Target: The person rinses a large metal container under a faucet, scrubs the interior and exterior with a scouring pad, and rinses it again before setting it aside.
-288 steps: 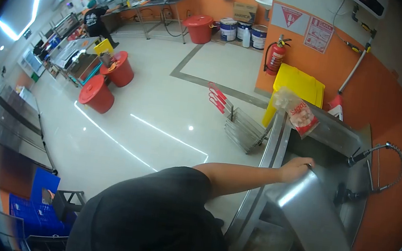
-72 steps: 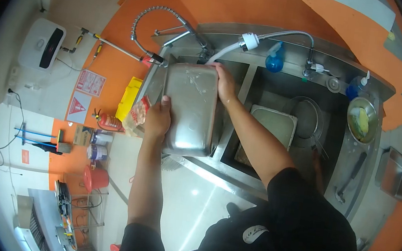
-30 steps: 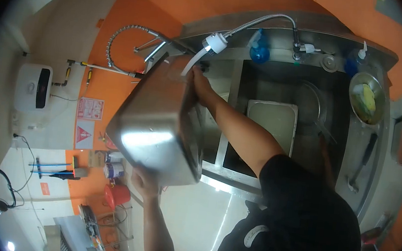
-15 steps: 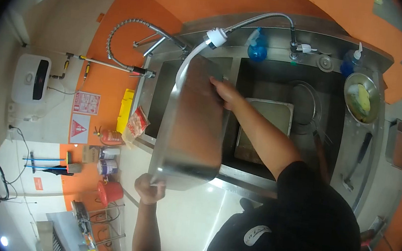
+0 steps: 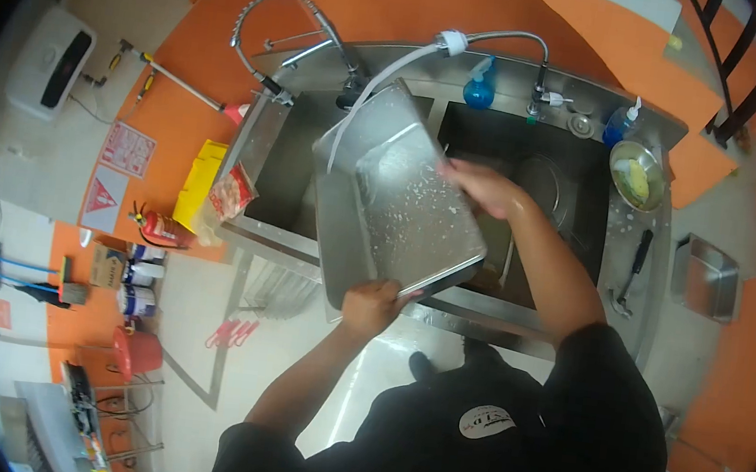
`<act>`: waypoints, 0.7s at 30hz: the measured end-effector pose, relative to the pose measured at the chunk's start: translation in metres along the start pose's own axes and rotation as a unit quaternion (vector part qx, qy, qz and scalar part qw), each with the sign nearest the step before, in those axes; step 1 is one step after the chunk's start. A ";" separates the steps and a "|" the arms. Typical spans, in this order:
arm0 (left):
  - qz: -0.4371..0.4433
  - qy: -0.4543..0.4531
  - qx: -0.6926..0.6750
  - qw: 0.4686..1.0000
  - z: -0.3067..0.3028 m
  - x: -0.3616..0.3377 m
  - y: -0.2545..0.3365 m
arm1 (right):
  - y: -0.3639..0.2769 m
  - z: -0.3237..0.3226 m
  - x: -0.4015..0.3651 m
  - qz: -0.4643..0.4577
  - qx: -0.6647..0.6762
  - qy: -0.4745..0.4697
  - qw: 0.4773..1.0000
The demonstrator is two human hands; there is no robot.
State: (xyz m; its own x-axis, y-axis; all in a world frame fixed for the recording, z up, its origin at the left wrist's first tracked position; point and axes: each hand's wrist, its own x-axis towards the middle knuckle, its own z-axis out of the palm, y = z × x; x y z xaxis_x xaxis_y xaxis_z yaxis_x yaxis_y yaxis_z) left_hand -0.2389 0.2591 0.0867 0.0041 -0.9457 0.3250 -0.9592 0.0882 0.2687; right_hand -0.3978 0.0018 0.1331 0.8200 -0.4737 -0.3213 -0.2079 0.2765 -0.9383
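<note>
A deep rectangular steel pan (image 5: 409, 207) is held tilted over the divider between two sink basins, its inside facing me and dotted with white suds or water drops. My left hand (image 5: 372, 308) is closed on the pan's near rim. My right hand (image 5: 486, 189) grips its right side, some fingers hidden behind the wall. A white hose (image 5: 367, 104) hangs from the tap with its end over the pan's inside. Behind the pan, the right basin (image 5: 570, 272) holds a round wire-rimmed item (image 5: 541, 182), partly in shadow.
Blue spray bottle (image 5: 480, 87) and pump bottle (image 5: 621, 122) stand along the back ledge. On the right ledge are a metal bowl (image 5: 656, 193) with a sponge (image 5: 637, 182) and a black-handled tool (image 5: 639, 256). A coiled spring tap (image 5: 239, 20) rises over the left basin (image 5: 286, 179).
The pan has turned from showing its outer side to showing its wet inside. My left hand has moved right and up along with it, and my right hand has shifted right and slightly down.
</note>
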 end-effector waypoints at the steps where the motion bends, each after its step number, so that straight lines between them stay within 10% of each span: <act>1: -0.006 -0.017 -0.011 1.000 0.007 0.003 0.008 | 0.009 0.013 -0.016 -0.007 -0.154 0.064 0.986; 4: -0.014 -0.054 -0.057 0.997 0.025 0.009 0.021 | 0.046 0.019 -0.025 0.086 -0.414 0.212 0.881; 10: -0.177 -0.125 -0.302 0.928 0.032 0.043 -0.016 | 0.108 -0.004 -0.020 0.045 -0.487 0.321 0.811; 21: -0.370 0.107 -0.512 0.768 0.055 0.274 -0.168 | 0.081 -0.043 0.009 0.064 -0.492 0.298 0.815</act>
State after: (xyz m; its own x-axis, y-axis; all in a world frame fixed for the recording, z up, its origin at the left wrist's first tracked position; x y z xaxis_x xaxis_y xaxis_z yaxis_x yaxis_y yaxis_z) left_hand -0.0919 -0.0318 0.0804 0.5920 -0.7924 -0.1474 0.0515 -0.1454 0.9880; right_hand -0.4301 -0.0164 0.0482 0.4138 -0.8972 -0.1547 -0.8394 -0.3102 -0.4463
